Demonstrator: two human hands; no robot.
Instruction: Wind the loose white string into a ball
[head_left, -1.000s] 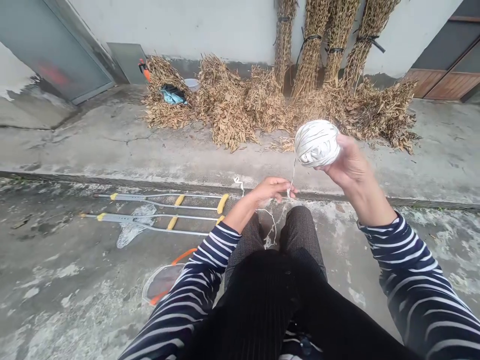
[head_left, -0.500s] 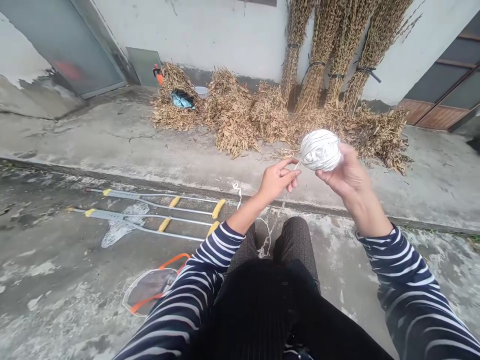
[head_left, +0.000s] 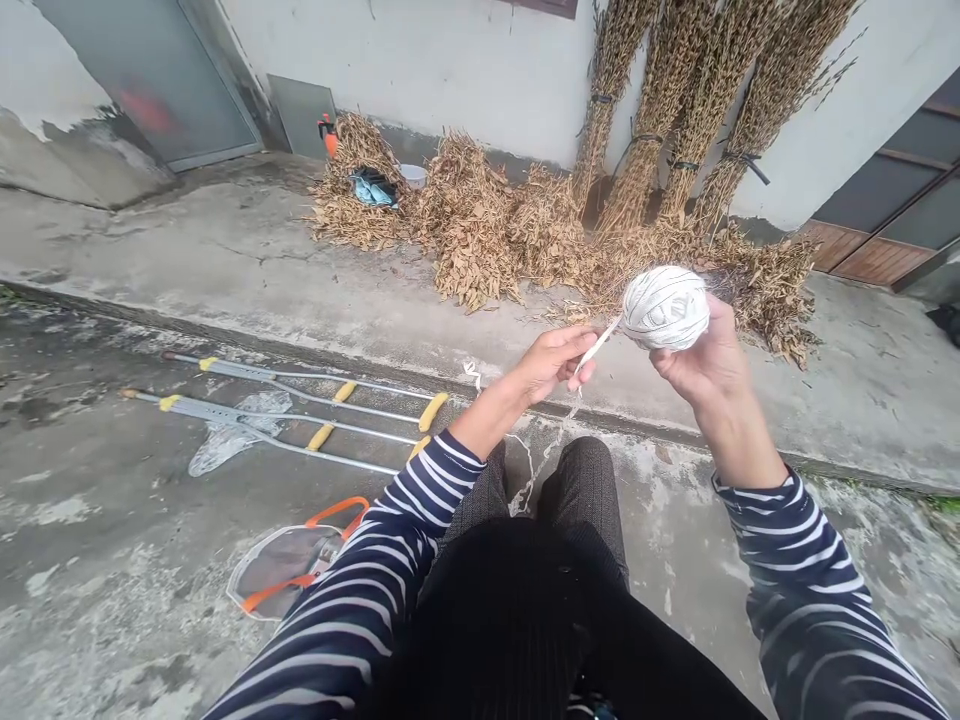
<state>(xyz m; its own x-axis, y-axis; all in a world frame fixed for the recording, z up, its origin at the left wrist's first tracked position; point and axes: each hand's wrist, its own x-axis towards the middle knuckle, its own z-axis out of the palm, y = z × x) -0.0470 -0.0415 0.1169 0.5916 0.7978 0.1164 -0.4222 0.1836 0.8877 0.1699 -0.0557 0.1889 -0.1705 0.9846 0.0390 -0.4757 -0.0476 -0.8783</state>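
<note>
Above concrete (head_left: pixel 150 560), cupping twine ball (head_left: pixel 666 307) in curled right hand (head_left: pixel 701 360), pinching its strand (head_left: pixel 598 347) with left hand (head_left: pixel 551 362) just beside; liable to tangle if slackened.

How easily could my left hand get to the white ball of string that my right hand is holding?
Probably easily, yes. The left hand pinches the thin white strand running off the white ball of string, which the right hand holds up just beside it; only open air lies between them.

Open air above left hand (head_left: pixel 551 362) and ball (head_left: pixel 665 307) in right hand (head_left: pixel 705 360), string (head_left: pixel 600 346) between, knees (head_left: pixel 585 480) below, crutches (head_left: pixel 300 410) well left.
</note>
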